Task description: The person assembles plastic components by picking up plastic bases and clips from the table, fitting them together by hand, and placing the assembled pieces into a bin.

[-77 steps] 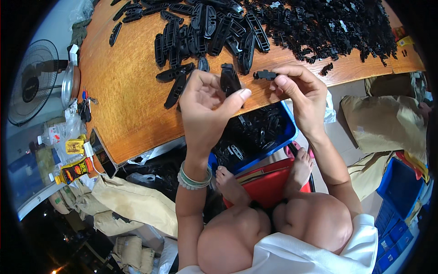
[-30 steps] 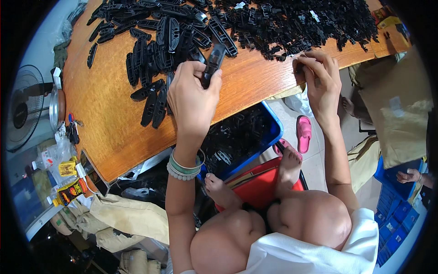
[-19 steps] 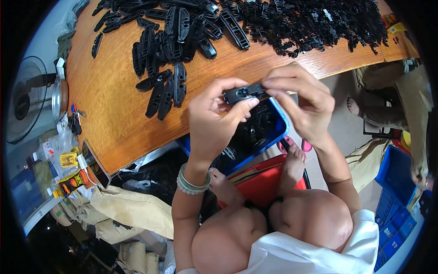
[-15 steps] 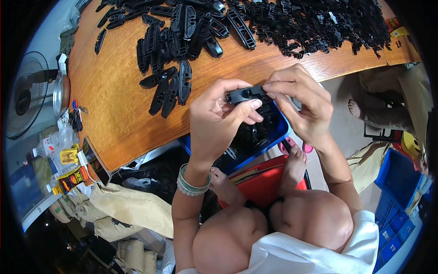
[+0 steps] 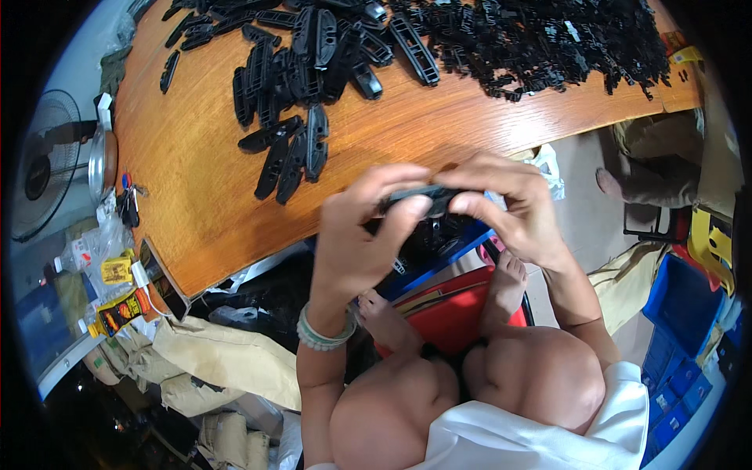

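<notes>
Between both hands is a black plastic part (image 5: 427,200), oblong and somewhat smeared by motion. My left hand (image 5: 356,223) grips its left end, thumb on the near side and fingers curled over the far side. The thumb and fingers of my right hand (image 5: 513,202) pinch its right end. Both hands hover over a blue bin (image 5: 450,262) at the table's front edge, with black pieces inside it. On the wooden table (image 5: 196,204), several long black plastic parts (image 5: 294,153) lie in a loose group beyond my left hand.
A wide heap of small black pieces (image 5: 548,47) covers the table's far right. A red container (image 5: 446,305) stands between my legs. At left are a fan (image 5: 47,164), keys (image 5: 129,204) and a yellow-capped bottle (image 5: 117,312). Blue crates (image 5: 681,305) stand at right, near another person's foot (image 5: 609,184).
Both hands have lowered slightly toward me with the black part, which has turned between them. My right fingers have moved from its tip to a fuller grip around its right end.
</notes>
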### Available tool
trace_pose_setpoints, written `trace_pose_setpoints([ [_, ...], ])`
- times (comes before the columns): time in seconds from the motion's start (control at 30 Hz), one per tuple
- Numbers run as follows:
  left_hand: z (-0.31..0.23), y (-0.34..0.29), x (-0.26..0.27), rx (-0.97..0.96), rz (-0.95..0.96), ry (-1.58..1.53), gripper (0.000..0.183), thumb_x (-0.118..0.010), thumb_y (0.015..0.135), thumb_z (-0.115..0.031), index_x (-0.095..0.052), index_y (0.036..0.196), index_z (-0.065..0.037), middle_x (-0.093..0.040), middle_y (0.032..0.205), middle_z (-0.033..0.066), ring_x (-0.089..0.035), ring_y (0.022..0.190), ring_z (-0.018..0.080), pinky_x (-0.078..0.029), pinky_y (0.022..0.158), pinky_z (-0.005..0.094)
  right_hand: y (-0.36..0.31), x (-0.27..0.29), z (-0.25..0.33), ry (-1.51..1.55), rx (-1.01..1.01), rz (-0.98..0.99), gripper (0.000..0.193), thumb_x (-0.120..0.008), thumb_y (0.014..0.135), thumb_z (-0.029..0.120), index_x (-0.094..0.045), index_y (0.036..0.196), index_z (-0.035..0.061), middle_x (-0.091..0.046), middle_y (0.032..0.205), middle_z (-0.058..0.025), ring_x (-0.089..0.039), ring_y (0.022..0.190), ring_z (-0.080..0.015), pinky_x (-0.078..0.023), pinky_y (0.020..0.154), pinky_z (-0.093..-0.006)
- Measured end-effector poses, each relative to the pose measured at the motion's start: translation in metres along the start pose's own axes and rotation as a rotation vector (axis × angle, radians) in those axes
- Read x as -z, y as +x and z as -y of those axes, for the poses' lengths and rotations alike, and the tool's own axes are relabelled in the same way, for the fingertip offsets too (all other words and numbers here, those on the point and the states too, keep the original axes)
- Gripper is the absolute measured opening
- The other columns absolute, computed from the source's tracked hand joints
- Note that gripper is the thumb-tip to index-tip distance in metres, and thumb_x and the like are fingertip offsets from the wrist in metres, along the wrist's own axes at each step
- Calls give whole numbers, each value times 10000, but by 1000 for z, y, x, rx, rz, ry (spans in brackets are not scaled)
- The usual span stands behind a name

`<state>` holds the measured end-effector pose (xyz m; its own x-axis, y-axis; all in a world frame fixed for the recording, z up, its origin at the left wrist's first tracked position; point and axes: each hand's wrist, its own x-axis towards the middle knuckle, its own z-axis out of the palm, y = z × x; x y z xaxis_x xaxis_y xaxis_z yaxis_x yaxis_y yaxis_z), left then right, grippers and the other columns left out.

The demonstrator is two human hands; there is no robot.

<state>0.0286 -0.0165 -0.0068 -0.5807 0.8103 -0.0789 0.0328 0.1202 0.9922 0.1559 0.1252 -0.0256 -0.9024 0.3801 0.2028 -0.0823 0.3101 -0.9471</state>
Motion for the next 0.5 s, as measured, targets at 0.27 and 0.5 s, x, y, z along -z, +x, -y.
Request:
trace_pose_setpoints([
  [0.27,23,13,35,-291,-539,1236,225,-684,779,-148,-589,940,-23,-542,901,120,-581,798,288,-476,639,365,14,17,-19,-535,126,-476,239,-596,761,-81,-643,980,5,-597,953,-104,-583,759,-181,-478,650,-297],
  [0.5,28,13,23,-468,-559,1013,212,-645,770,-20,-576,966,18,-580,879,118,-610,752,232,-494,623,314,20,21,-41,-949,277,-505,200,-665,695,-57,-628,873,28,-604,917,-84,-564,789,-245,-450,653,-313],
])
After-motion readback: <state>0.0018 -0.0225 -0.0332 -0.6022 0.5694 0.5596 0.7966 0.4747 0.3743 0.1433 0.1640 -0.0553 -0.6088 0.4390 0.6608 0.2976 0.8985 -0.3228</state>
